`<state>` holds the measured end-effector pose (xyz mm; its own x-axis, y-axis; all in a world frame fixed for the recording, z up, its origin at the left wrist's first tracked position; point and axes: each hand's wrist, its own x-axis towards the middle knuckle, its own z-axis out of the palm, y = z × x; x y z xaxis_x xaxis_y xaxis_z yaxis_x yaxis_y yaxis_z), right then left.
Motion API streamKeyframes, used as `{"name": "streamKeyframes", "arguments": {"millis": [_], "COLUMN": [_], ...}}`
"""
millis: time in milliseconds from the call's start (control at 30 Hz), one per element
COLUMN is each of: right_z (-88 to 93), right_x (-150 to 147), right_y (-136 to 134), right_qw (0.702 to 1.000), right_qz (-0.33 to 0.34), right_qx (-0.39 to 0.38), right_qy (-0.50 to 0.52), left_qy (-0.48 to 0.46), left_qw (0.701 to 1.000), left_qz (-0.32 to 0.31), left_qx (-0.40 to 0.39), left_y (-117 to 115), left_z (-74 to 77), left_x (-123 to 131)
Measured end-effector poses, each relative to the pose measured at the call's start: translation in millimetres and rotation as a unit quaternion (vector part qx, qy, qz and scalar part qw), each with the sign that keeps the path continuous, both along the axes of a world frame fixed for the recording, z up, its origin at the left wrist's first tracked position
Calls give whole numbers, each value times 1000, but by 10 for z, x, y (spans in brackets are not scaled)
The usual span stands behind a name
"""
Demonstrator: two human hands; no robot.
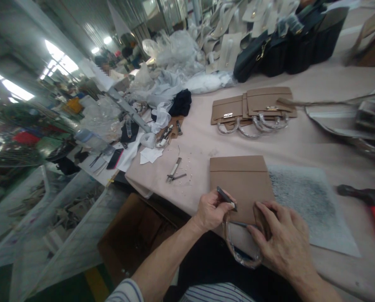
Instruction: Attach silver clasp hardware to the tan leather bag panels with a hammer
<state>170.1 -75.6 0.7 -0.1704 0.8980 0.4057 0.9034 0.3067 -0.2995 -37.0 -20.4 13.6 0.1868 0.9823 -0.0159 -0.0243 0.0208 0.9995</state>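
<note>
Two bare hands work at the near edge of one pink cloth-covered table. Clock positions are from one flat, tan, leather-like bag body. At 6 o'clock, one clear-wrapped handle loop hangs over the edge, presumably for clearance. Left hand, 8 o'clock: fingers pinched closed on one short dark bar. Right hand, between 4 and 5: thumb and fingers slightly parted around one tan flap, apparently steadying it. One speckled pale sheet lies at 3; two crossed slim tools, at 9. Beyond, at 12, two silver clasps show.
</note>
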Motion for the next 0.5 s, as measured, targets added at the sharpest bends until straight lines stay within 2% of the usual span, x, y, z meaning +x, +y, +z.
{"name": "streamKeyframes", "arguments": {"millis": [267, 500], "right_z": [-9, 3], "right_x": [2, -1], "right_y": [2, -6], "right_qw": [1000, 1000], "right_qz": [8, 0], "right_qx": [7, 3], "right_qy": [-1, 0], "left_qy": [12, 84], "left_qw": [1000, 989], "left_qz": [9, 6], "left_qx": [13, 124], "left_y": [-9, -51], "left_z": [-44, 8], "left_x": [33, 58]}}
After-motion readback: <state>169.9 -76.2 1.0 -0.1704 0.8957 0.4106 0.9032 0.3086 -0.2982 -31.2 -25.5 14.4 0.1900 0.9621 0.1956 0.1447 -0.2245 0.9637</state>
